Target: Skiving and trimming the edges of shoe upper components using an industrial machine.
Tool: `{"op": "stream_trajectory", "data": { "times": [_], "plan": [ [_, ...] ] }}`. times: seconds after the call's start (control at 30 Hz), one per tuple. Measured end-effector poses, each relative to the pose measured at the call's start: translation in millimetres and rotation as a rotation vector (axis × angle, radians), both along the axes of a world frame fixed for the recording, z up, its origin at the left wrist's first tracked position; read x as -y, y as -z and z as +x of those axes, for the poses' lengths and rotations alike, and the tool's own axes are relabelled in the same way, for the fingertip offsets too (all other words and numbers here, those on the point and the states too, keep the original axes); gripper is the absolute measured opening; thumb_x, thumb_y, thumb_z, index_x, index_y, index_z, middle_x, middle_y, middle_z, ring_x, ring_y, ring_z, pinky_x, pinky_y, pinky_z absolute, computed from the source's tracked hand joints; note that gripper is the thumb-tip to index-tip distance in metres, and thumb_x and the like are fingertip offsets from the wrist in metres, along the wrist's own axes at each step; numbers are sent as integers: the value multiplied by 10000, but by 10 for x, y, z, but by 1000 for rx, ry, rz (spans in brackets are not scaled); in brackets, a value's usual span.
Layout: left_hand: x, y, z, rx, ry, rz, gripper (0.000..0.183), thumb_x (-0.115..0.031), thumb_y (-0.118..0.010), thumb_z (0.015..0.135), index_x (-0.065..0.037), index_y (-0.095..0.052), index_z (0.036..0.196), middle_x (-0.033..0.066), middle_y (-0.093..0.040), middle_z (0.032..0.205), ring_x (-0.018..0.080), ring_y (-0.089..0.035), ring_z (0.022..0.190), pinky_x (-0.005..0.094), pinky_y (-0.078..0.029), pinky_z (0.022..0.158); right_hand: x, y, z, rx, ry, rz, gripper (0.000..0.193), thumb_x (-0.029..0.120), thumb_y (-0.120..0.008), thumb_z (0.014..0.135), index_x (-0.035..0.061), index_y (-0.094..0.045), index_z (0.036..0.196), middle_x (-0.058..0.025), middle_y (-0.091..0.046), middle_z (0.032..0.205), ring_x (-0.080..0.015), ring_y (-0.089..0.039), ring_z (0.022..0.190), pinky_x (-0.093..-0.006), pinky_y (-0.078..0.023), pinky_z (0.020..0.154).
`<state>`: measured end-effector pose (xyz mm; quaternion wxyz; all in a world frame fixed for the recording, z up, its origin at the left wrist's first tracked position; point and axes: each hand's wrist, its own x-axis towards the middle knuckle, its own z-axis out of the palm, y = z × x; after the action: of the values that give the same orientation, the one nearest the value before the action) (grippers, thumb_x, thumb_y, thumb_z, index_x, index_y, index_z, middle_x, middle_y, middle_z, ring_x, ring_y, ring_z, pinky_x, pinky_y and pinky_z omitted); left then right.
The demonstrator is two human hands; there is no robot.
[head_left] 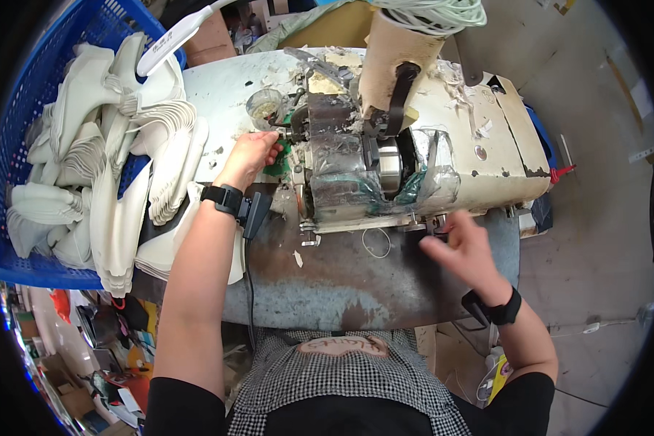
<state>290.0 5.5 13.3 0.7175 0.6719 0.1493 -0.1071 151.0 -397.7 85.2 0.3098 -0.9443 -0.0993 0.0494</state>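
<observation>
A worn cream sewing machine (450, 145) wrapped partly in clear plastic stands on a rusty metal table (341, 280). My left hand (251, 154) reaches to the machine's left end, fingers curled by the needle area next to a green piece; whether it grips anything is hidden. My right hand (463, 243) hovers blurred over the table under the machine's front edge, fingers spread and holding nothing. Both wrists wear black bands.
A blue plastic crate (29, 109) at the left holds several stacked white shoe pieces (116, 167) that spill onto the table. A small clear cup (264, 107) sits behind my left hand. A white lamp arm (174, 36) and a thread cone (400, 43) stand at the back.
</observation>
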Motion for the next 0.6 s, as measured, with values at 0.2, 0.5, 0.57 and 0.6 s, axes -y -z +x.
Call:
{"op": "stream_trajectory", "data": {
  "times": [0.2, 0.5, 0.57, 0.6],
  "plan": [
    [106, -84, 35, -136, -62, 40, 312, -338, -689, 902, -42, -640, 815, 48, -639, 769, 93, -510, 576, 236, -443, 553, 204, 109, 144, -715, 318, 475, 394, 271, -822, 781, 54, -534, 941, 52, -482, 707, -49, -356, 495, -239, -292, 451],
    [104, -138, 85, -203, -56, -205, 135, -162, -664, 921, -32, -628, 920, 36, -624, 779, 91, -554, 639, 219, -455, 560, 35, 291, 72, -573, 247, 607, 313, 182, -774, 808, 25, -557, 969, 0, -565, 735, -98, -475, 530, -287, -376, 486],
    [97, -123, 100, -191, -60, -265, 84, -106, -648, 923, -31, -619, 950, 32, -620, 791, 93, -569, 670, 214, -461, 565, 3, 361, 36, -289, 203, 397, 387, 206, -795, 766, -5, -553, 981, -80, -645, 781, -189, -592, 579, -351, -469, 540],
    [96, -114, 102, -170, -59, -254, 81, -97, -650, 919, -31, -619, 955, 32, -621, 796, 95, -574, 680, 217, -466, 573, -13, 396, 26, -145, 173, 287, 418, 217, -795, 749, -20, -551, 992, -125, -666, 789, -246, -632, 609, -382, -495, 576]
  ]
}}
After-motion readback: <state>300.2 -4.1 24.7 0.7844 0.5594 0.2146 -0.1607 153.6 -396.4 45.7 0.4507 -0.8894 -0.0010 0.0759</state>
